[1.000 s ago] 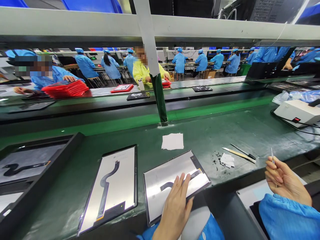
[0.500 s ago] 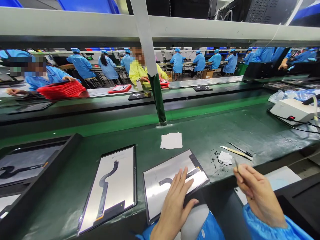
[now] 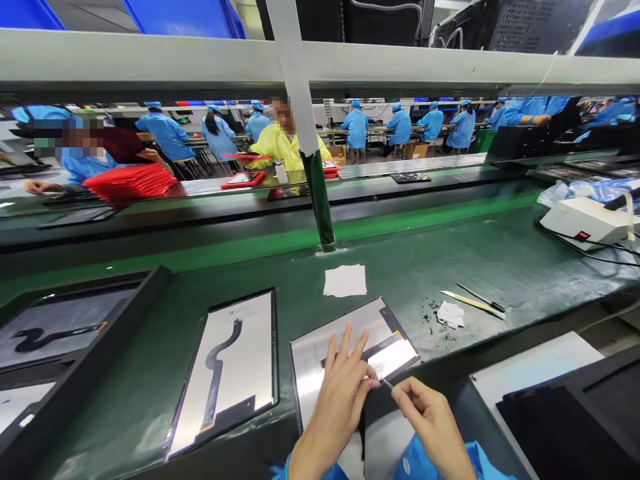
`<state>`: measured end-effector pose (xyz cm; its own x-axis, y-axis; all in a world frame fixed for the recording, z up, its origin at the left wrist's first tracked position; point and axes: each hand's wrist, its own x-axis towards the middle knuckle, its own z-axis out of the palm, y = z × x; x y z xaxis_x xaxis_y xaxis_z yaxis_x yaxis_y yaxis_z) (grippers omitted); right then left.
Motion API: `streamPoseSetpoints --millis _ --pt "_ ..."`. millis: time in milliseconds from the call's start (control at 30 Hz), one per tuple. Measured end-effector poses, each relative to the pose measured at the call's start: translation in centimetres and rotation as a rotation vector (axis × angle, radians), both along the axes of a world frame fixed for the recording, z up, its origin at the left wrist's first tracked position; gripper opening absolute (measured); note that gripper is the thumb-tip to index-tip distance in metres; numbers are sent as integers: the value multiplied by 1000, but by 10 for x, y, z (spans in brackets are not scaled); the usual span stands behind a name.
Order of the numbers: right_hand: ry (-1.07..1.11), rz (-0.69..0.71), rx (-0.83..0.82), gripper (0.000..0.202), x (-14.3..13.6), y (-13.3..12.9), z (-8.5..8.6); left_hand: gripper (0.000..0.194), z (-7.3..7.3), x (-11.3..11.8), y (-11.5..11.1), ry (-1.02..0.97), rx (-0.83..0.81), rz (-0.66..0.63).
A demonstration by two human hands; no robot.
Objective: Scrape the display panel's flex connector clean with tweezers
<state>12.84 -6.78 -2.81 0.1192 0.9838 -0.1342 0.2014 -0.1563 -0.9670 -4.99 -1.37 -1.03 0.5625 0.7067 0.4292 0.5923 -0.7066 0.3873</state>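
The right hand [image 3: 433,420] grips one pair of tweezers [image 3: 387,384]; the left hand [image 3: 340,393], grip unclear, overlies one screen panel [image 3: 313,363]. From there, one second panel [image 3: 245,363] lies at nine o'clock, two slim tools [image 3: 475,305] at two.

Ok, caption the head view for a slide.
Left hand over a display panel, right hand holding a thin metal tool nearby.

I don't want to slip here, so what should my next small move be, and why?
Perhaps ease the slim metal tool slightly back toward the right hand, slowly. Its tip sits close to the thumb and forefinger of the left hand, near the edge of the silver panel under that hand, so a slip might nick skin or panel.
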Motion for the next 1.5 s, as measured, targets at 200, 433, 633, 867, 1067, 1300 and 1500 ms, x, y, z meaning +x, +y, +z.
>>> streamPoseSetpoints --millis 200,433,633,867,1067,1300,1500 --pt "32 67 0 48 -5 -2 -5 25 4 13 16 69 -36 -66" --pt "517 126 -249 60 -6 7 -25 23 -6 7 19 159 22 -7" --pt "570 61 -245 62 -17 2 -34 25 -11 5 -8 203 184 14" --pt "530 48 -191 62 -12 1 -25 21 1 27 19 213 171 -119" --pt "582 60 -233 62 -15 1 -32 24 -11 0 6 168 128 8" --pt "540 48 -211 64 -20 -3 -37 17 -8 16 -9 243 207 -72" --pt "353 39 -47 59 -15 -9 -38 16 -1 33 25 229 230 -56"
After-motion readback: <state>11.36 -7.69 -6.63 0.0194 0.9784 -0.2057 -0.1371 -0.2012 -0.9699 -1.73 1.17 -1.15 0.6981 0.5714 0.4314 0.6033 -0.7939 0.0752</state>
